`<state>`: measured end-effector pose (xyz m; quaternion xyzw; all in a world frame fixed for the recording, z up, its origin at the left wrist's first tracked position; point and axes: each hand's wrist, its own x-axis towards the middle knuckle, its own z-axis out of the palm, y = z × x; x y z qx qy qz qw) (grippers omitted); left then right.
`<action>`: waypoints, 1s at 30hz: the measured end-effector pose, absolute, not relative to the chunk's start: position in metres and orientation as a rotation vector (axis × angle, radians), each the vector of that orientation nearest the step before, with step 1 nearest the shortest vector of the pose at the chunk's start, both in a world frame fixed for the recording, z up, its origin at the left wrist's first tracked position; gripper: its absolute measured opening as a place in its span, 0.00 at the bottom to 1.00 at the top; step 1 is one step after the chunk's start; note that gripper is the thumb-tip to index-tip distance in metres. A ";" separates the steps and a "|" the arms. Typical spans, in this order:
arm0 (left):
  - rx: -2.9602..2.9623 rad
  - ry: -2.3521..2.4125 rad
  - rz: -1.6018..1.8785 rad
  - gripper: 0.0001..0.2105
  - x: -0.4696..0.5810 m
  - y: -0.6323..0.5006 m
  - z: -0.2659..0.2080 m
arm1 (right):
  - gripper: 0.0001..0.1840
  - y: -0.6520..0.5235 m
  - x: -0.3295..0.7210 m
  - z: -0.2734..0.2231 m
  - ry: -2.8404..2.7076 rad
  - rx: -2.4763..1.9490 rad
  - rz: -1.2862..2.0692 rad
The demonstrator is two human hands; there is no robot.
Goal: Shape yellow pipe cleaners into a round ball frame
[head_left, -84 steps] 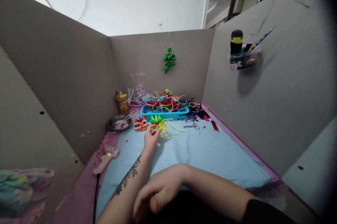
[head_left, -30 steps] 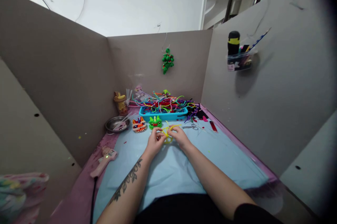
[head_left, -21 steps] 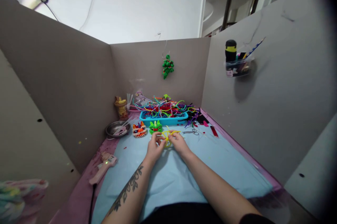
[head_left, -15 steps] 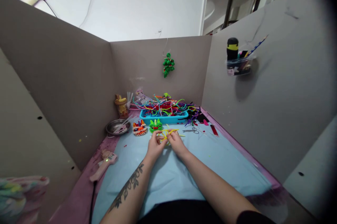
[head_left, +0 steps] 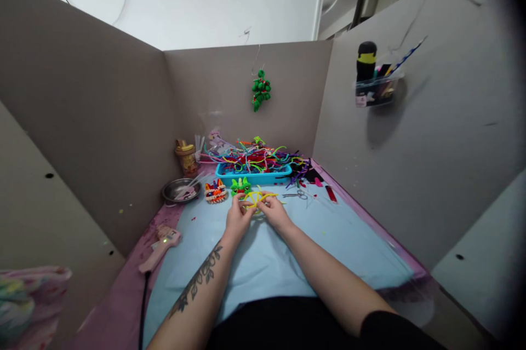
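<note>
Between my hands is a frame of bent yellow pipe cleaners (head_left: pixel 254 197), with spokes meeting near its middle. My left hand (head_left: pixel 239 217) pinches its left and lower side. The fingers of my right hand (head_left: pixel 274 212) are closed on the right side, close to where the spokes meet. Just beyond stands a green pipe-cleaner animal head (head_left: pixel 240 187), partly behind the yellow frame. An orange and white animal head (head_left: pixel 216 191) sits to its left. Scissors (head_left: pixel 296 195) lie to the right of my right hand.
A blue tray (head_left: pixel 255 178) heaped with coloured pipe cleaners stands at the back. At left are a metal bowl (head_left: pixel 169 192), a yellow-lidded cup (head_left: pixel 187 159) and a pink glue gun (head_left: pixel 158 251) with a cord. Grey panels (head_left: pixel 246 120) enclose the table; a holder (head_left: pixel 376 92) hangs at right.
The view has tipped slightly downward. Both hands still hold the yellow pipe cleaners, whose round, spoked shape now faces me more openly. The other things on the table have stayed put.
</note>
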<state>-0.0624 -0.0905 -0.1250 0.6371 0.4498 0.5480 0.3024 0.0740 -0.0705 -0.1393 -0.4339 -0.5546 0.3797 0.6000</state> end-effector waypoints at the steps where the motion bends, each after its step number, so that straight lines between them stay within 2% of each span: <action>1: 1.715 1.218 1.498 0.23 -0.062 -0.091 -0.125 | 0.10 -0.070 0.073 -0.141 -1.293 -1.014 0.865; 4: 1.763 1.280 1.613 0.23 -0.061 -0.096 -0.123 | 0.12 -0.067 0.072 -0.144 -1.316 -1.055 0.795; 8: 1.822 1.289 1.535 0.20 -0.059 -0.104 -0.120 | 0.13 -0.063 0.073 -0.147 -1.299 -1.085 0.711; 14: 1.611 1.213 1.527 0.29 -0.052 -0.103 -0.121 | 0.12 -0.070 0.072 -0.140 -1.184 -1.030 0.802; 19: 1.375 1.014 1.468 0.21 -0.051 -0.092 -0.126 | 0.11 -0.075 0.068 -0.134 -1.129 -0.980 0.955; 23: 1.248 1.042 1.487 0.16 -0.054 -0.086 -0.128 | 0.14 -0.074 0.067 -0.135 -1.072 -0.946 1.007; 26: 1.213 1.047 1.489 0.16 -0.055 -0.086 -0.127 | 0.15 -0.074 0.068 -0.135 -1.036 -0.904 1.089; 30: 1.176 1.037 1.471 0.17 -0.053 -0.087 -0.125 | 0.14 -0.074 0.067 -0.135 -1.084 -0.879 1.011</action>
